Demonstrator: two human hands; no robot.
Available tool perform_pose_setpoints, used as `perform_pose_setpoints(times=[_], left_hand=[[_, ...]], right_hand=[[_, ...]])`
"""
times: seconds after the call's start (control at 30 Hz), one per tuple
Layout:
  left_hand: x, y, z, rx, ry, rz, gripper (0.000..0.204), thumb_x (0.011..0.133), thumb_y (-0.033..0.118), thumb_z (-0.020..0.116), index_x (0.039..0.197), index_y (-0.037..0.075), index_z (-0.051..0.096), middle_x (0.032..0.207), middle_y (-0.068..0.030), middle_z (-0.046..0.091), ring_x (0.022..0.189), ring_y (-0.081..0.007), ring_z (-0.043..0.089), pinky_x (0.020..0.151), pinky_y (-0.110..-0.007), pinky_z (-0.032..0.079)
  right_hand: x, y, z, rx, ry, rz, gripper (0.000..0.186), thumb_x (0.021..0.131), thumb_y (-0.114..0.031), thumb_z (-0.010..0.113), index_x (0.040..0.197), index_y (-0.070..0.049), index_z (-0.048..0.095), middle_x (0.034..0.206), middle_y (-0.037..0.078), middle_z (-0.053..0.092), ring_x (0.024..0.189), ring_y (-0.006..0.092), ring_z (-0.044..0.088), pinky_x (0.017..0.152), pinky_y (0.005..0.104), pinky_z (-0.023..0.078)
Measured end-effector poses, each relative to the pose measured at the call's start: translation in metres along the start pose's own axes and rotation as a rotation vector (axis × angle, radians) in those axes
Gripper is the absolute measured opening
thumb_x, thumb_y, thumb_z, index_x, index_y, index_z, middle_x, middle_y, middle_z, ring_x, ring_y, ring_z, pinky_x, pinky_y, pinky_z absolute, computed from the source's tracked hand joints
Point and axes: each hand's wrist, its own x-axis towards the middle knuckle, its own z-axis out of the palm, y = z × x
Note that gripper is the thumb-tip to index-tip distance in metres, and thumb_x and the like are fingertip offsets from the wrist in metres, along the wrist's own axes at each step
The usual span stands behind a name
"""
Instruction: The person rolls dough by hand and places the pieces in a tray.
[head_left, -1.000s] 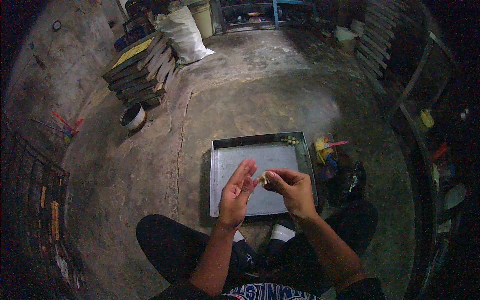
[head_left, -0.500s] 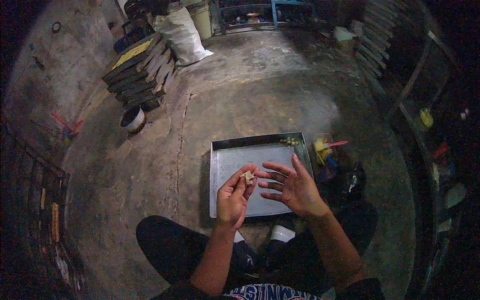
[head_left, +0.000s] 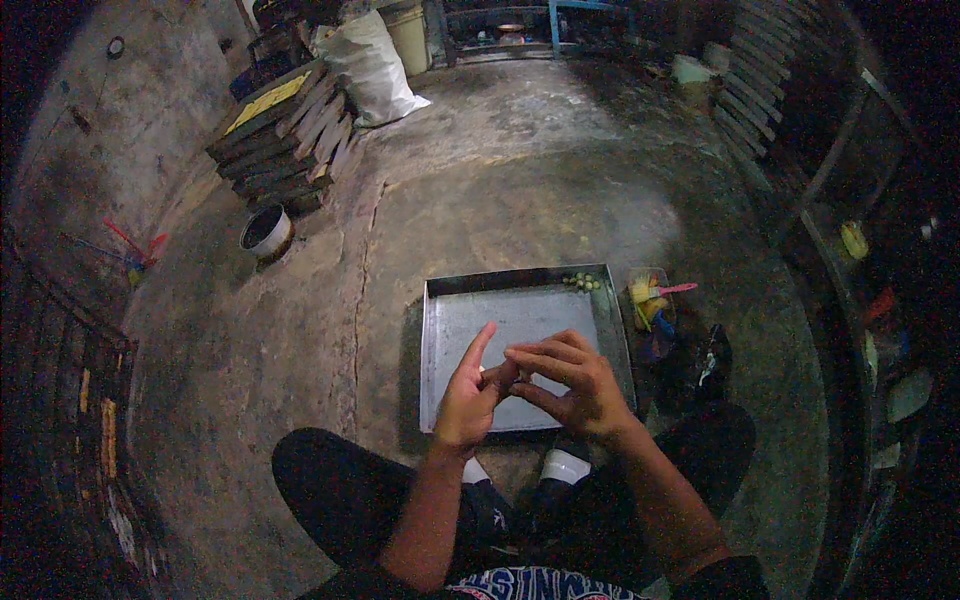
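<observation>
Over the metal tray (head_left: 450, 290) on the floor, my left hand (head_left: 470, 400) points its index finger up, with its other fingers curled at a small pale, dough-like piece, mostly hidden. My right hand (head_left: 575, 385) meets it there, fingertips bent in around the same spot; what exactly they grip is hidden. Several small round greenish pieces (head_left: 582, 282) lie in the tray's back right corner.
A plastic container with a pink-handled brush (head_left: 655, 291) and a dark bag (head_left: 705, 370) sit right of the tray. Back left are stacked trays (head_left: 270, 130), a white sack (head_left: 370, 70) and a pot (head_left: 266, 235). Metal racks (head_left: 845, 150) line the right side.
My hands passed the pale piece from right fingertips to left, while my right fingers spread. Now the right fingers have closed back in over it, mostly covering it.
</observation>
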Motion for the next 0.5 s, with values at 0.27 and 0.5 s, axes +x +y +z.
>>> perform_pose_setpoints(times=[0.27,0.5], left_hand=[[-0.007,0.016,-0.007,-0.172,-0.173,-0.13,0.07,0.101,0.039,0.047,0.153,0.006,0.014,0.145,-0.0247,0.04,0.131,-0.0282,0.047,0.108,-0.042,0.04],[0.013,-0.008,-0.009,-0.602,-0.075,0.05,0.069,0.102,0.048,0.038,0.149,0.0,0.024,0.15,-0.0208,0.035,0.137,-0.0306,0.039,0.111,-0.042,0.037]], right_hand=[[-0.003,0.011,-0.001,0.71,0.382,0.562,0.021,0.096,-0.013,0.061,0.111,0.001,0.067,0.101,0.007,0.071,0.1,0.013,0.062,0.083,0.0289,0.052],[-0.007,0.009,0.019,0.552,0.272,0.462,0.043,0.093,-0.023,0.064,0.131,-0.005,0.055,0.119,0.014,0.063,0.111,0.0246,0.057,0.098,0.0389,0.043]])
